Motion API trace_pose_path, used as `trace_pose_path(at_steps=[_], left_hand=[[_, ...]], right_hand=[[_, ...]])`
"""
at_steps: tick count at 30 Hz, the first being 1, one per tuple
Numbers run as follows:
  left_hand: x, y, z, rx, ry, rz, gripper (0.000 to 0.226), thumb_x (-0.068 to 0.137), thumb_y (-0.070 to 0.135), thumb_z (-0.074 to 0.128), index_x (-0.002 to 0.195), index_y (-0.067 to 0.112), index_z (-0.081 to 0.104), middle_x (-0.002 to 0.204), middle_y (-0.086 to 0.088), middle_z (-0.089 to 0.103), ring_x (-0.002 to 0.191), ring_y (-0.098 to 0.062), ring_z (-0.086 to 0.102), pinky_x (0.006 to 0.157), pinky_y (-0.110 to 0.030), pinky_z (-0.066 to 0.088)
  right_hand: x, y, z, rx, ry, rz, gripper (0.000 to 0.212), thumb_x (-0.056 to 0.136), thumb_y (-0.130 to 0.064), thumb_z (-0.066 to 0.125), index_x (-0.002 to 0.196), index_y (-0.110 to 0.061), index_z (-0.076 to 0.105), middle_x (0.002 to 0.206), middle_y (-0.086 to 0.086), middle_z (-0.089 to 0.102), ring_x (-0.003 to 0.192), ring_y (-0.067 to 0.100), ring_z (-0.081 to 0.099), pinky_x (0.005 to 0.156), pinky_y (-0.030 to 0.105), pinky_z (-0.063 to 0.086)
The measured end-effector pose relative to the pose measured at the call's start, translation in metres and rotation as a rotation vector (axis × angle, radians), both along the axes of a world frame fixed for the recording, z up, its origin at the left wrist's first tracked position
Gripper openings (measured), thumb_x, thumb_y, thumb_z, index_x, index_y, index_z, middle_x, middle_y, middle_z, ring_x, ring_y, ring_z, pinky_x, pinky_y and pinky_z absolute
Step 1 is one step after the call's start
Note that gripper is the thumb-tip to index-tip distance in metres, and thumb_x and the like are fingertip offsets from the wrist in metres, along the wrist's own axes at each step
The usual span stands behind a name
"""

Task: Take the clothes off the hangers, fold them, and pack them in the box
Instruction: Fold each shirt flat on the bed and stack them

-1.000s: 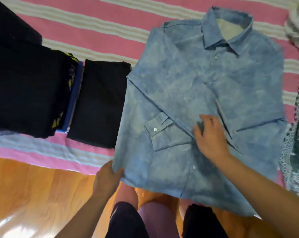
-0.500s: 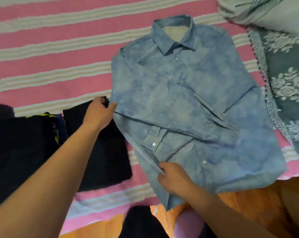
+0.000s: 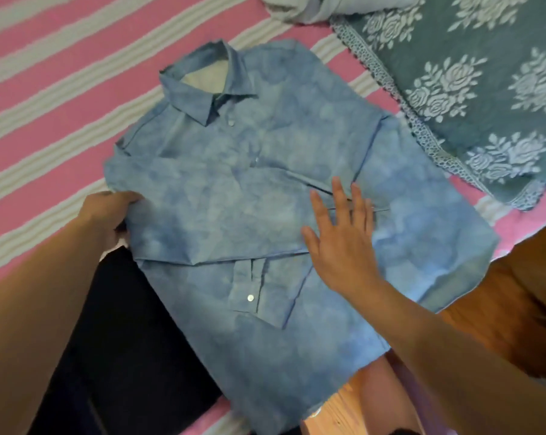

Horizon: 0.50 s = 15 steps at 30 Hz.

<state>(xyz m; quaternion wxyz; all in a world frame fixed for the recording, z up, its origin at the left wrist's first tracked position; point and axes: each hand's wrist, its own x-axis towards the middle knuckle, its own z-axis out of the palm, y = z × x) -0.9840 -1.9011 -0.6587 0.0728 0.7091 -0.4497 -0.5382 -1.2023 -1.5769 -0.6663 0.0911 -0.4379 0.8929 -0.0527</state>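
Sleeve now folded across shirt [image 3: 275,183]; left hand [image 3: 108,215] grip holds fold; right hand [image 3: 340,240] flat.

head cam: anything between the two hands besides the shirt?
No. In the head view, only the blue shirt spans between the left hand, gripping its folded edge, and the right hand, flat on the front; a folded sleeve crosses there.

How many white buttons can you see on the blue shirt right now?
3 on the blue shirt: one below the collar, one mid-placket, one on the folded cuff. Folds may hide more.
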Motion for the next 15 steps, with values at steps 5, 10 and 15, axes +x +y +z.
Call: trace_pose_path(at_steps=[5, 10, 15], left_hand=[[-0.012, 0.001, 0.014, 0.001, 0.206, -0.005, 0.017, 0.091, 0.009, 0.062, 0.107, 0.013, 0.066, 0.093, -0.002, 0.072, 0.076, -0.018, 0.07, 0.066, -0.034, 0.06], [-0.05, -0.003, 0.037, 0.05, 0.203, 0.02, 0.012, 0.092, 0.005, 0.053, 0.1, 0.012, 0.06, 0.085, -0.007, 0.06, 0.067, -0.016, 0.064, 0.056, -0.029, 0.059], [-0.101, 0.01, 0.062, 0.036, 0.088, -0.008, 0.014, 0.094, 0.001, 0.048, 0.088, 0.01, 0.057, 0.077, -0.007, 0.06, 0.056, -0.017, 0.064, 0.054, -0.034, 0.06]], right_hand=[[-0.038, -0.009, -0.074, 0.284, -0.01, 0.115, 0.071, 0.098, -0.06, 0.024, 0.158, -0.021, 0.03, 0.168, 0.01, 0.01, 0.154, 0.038, 0.004, 0.122, 0.059, 0.008], [0.045, 0.0, -0.01, -0.085, -0.25, 0.002, 0.077, 0.093, -0.06, 0.043, 0.153, -0.013, 0.039, 0.166, 0.014, 0.018, 0.151, 0.038, 0.017, 0.121, 0.056, 0.019], [0.183, -0.01, 0.072, 0.176, -0.926, -0.184, 0.102, 0.092, -0.05, 0.057, 0.158, -0.025, -0.017, 0.164, 0.003, 0.024, 0.146, 0.022, 0.034, 0.114, 0.034, 0.036]])
